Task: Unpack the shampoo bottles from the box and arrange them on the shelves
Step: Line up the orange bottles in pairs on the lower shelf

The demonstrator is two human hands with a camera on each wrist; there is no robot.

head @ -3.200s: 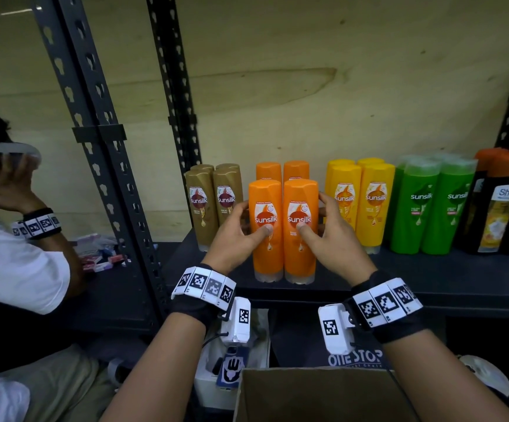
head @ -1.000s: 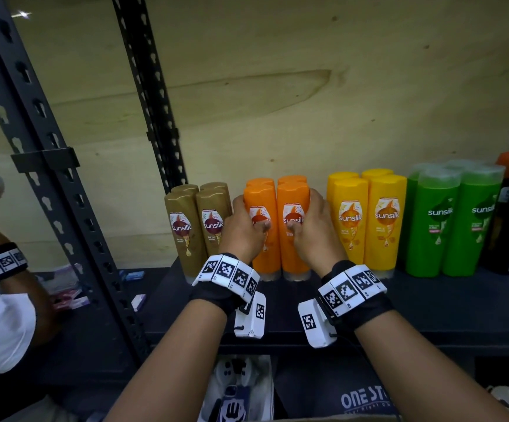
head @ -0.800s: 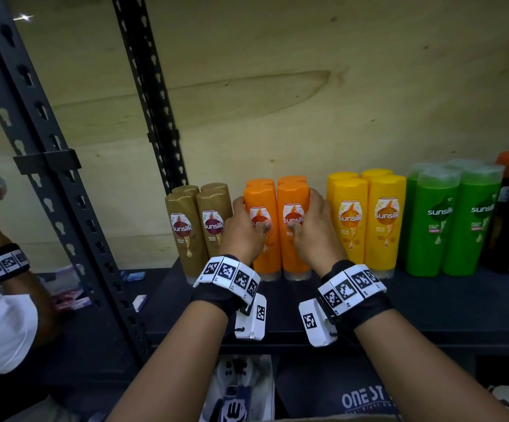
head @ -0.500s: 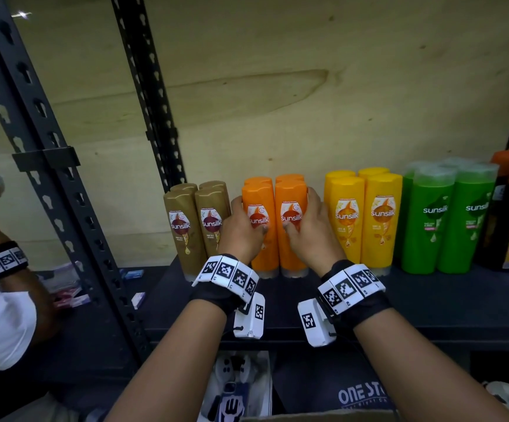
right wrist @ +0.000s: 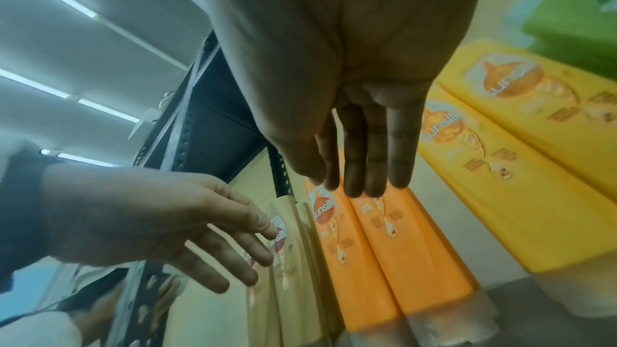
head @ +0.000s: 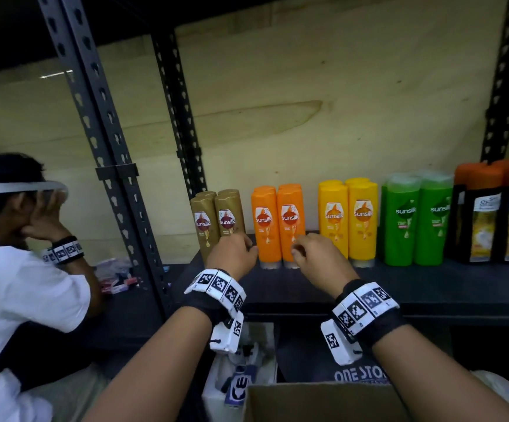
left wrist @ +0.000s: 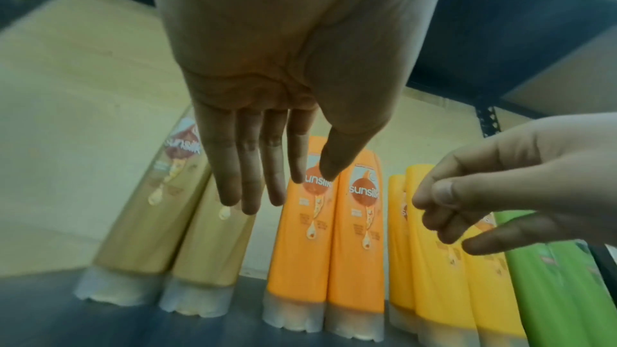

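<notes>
We note the left grip [head: 232,257] and right grip [head: 317,260] both free of load, hovering just in front of the orange bottles [head: 279,226]. Left grip: fingers straight and relaxed, nothing held. Right grip: fingers loosely curled, nothing held, not touching the bottles per wrist views. Orange bottles stand upright, cap-down, on the shelf [head: 429,287] directly ahead of the grips, approx. between them. Gold bottles [head: 216,223] ahead-left of the left grip; yellow bottles [head: 349,220] ahead-right of the right grip; green bottles [head: 417,220] further right. Box [head: 323,403] sits below, nearer us than the grips. Contents of box: cannot tell.
</notes>
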